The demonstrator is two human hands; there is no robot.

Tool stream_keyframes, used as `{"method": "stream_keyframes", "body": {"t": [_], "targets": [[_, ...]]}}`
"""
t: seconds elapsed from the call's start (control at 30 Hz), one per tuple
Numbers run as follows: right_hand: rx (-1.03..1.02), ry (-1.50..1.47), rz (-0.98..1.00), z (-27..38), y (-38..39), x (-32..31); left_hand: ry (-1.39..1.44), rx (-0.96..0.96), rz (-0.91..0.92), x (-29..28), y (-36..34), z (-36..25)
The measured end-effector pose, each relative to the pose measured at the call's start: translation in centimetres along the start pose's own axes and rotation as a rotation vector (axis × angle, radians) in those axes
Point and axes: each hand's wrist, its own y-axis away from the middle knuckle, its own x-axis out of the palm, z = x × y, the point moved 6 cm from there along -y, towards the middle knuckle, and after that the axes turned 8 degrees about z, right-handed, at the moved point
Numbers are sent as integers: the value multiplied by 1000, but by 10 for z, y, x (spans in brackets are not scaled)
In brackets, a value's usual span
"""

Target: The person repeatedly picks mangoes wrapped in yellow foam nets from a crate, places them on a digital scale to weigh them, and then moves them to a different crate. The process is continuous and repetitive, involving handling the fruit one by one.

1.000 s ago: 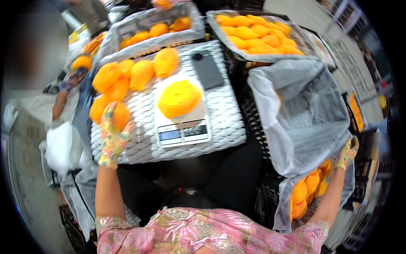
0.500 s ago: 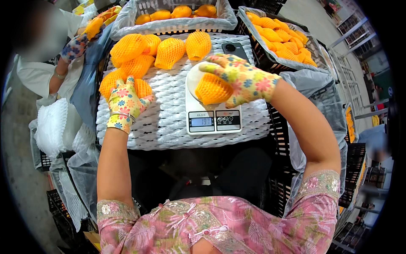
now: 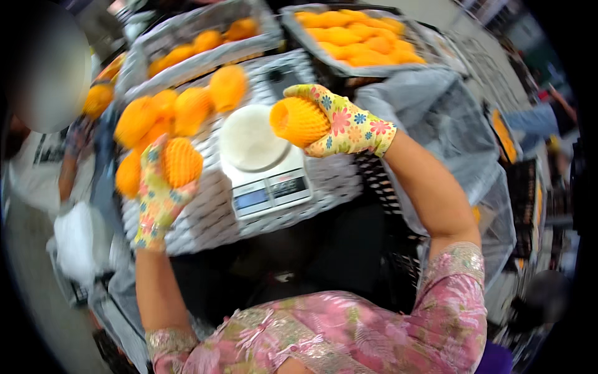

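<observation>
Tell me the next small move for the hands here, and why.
Probably lower the left hand to set its netted fruit on the scale plate. The plate sits bare, and the right hand holds another netted fruit lifted clear beside it.

The scale's display [image 3: 272,191] is too blurred to tell, and the netted fruit [image 3: 181,161] hides the left hand's fingers.
</observation>
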Motion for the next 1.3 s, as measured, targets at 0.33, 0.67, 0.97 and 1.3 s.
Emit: {"method": "stream_keyframes", "body": {"t": [0.33, 0.67, 0.97, 1.3], "targets": [[447, -571, -793, -96, 264, -142, 120, 259, 366, 69, -60, -113], [1416, 177, -203, -264, 243, -65, 278, 103, 92, 46, -11, -34], [1120, 346, -118, -281, 219, -80, 97, -91, -194, 17, 43, 44], [82, 312, -264, -2, 43, -70, -426, -361, 96, 12, 34, 83]]}}
